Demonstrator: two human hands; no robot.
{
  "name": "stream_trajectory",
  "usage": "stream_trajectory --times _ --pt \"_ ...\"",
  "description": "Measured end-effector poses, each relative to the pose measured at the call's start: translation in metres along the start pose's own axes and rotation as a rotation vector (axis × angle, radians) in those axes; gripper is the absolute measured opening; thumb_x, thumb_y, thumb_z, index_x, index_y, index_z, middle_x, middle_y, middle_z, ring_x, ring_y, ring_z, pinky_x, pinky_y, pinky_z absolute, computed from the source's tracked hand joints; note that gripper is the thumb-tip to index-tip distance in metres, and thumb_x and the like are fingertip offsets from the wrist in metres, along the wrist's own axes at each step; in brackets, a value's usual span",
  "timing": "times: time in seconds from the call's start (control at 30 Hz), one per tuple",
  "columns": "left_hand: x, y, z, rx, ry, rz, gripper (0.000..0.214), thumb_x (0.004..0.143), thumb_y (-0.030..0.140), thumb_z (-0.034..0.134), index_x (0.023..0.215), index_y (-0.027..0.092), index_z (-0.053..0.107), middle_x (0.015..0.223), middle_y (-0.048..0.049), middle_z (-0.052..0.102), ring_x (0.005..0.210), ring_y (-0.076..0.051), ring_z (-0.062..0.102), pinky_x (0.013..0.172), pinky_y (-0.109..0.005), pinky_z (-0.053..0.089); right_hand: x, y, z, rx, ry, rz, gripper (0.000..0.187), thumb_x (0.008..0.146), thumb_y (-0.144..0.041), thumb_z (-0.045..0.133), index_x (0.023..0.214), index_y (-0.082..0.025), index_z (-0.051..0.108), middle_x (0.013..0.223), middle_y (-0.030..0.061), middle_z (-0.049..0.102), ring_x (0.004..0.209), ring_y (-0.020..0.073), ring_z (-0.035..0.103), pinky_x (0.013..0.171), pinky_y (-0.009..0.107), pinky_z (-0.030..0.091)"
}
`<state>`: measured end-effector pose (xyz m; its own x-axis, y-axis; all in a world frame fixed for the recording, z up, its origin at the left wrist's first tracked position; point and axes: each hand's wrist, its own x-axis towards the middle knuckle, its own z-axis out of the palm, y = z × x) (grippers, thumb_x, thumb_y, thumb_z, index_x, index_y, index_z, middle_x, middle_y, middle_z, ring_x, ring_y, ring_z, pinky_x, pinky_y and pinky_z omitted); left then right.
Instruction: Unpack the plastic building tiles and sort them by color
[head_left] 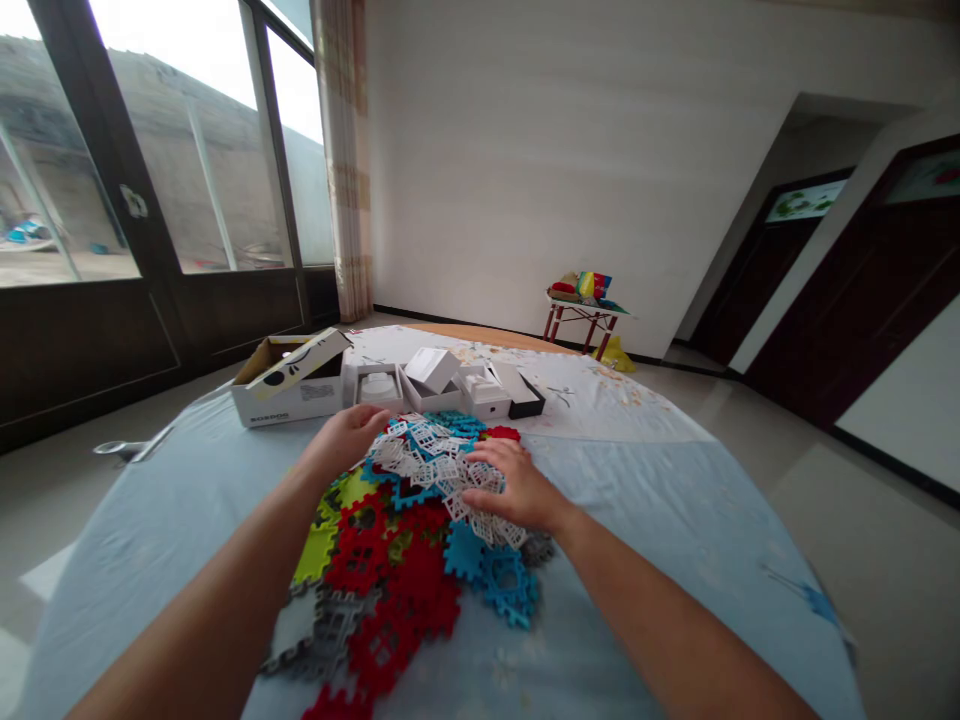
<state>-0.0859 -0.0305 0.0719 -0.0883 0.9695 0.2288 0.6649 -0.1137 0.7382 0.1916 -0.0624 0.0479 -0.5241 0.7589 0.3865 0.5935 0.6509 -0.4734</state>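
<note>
A loose heap of plastic interlocking building pieces covers the middle of the table. White lattice pieces (420, 445) lie on top, with blue toothed pieces (491, 570) under and beside them. Red pieces (405, 590) spread toward me, yellow-green ones (319, 550) sit at the left, and grey ones (315, 625) at the near left. My left hand (352, 437) is at the heap's far left edge, fingers stretched toward the white pieces; I cannot tell whether it touches them. My right hand (517, 485) rests over the white pieces on the right, fingers spread.
Behind the heap stand a white cardboard box (292, 390) with its lid tilted up and several small open white boxes (435, 370). A pale blue flowered cloth (637, 540) covers the round table. Against the far wall is a small stand (589, 305) with colourful items.
</note>
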Motion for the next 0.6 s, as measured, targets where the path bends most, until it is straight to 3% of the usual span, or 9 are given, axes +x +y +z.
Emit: stream_trajectory --times 0.07,0.13,0.27,0.43,0.6 --pt "-0.004 0.002 0.0 0.137 -0.083 0.061 0.05 0.071 0.059 0.043 0.093 0.019 0.067 0.088 -0.0043 0.069 0.084 -0.022 0.06 0.074 -0.028 0.044 0.01 -0.019 0.015 -0.052 -0.08 -0.013 0.067 0.066 -0.063 0.059 0.121 -0.024 0.054 0.134 0.0097 0.044 0.125 0.028 0.033 0.104 0.046 0.023" --pt "-0.01 -0.002 -0.003 0.256 -0.09 0.084 0.052 0.072 0.06 0.043 0.098 0.021 0.066 0.101 -0.0054 0.067 0.095 -0.023 0.058 0.081 -0.029 0.043 0.017 -0.029 0.028 -0.088 -0.175 -0.032 0.076 0.063 -0.068 0.058 0.126 -0.027 0.048 0.139 0.0103 0.037 0.129 0.0315 0.026 0.104 0.051 0.018" --pt "-0.027 -0.026 -0.01 0.43 -0.07 0.049 0.062 0.076 0.064 0.035 0.113 0.021 0.06 0.121 -0.0092 0.057 0.112 -0.026 0.05 0.094 -0.034 0.036 0.017 -0.033 0.035 -0.139 -0.281 -0.098 0.064 0.067 -0.063 0.059 0.123 -0.034 0.049 0.141 0.0055 0.036 0.131 0.0315 0.022 0.104 0.056 0.01" --pt "-0.054 -0.045 -0.014 0.462 -0.123 0.087 0.066 0.077 0.066 0.034 0.126 0.024 0.049 0.132 -0.0087 0.047 0.121 -0.026 0.041 0.102 -0.039 0.03 0.006 -0.018 0.02 -0.208 -0.287 -0.096 0.054 0.066 -0.044 0.068 0.118 -0.035 0.054 0.136 0.004 0.043 0.13 0.0296 0.027 0.104 0.057 0.01" --pt "-0.091 -0.033 -0.023 0.478 -0.228 0.302 0.079 0.072 0.066 0.045 0.14 0.03 0.026 0.147 -0.0074 0.025 0.132 -0.029 0.024 0.105 -0.046 0.024 -0.008 0.001 0.003 -0.285 -0.135 0.017 0.054 0.071 -0.05 0.063 0.121 -0.031 0.053 0.136 0.008 0.043 0.128 0.0302 0.03 0.103 0.056 0.015"
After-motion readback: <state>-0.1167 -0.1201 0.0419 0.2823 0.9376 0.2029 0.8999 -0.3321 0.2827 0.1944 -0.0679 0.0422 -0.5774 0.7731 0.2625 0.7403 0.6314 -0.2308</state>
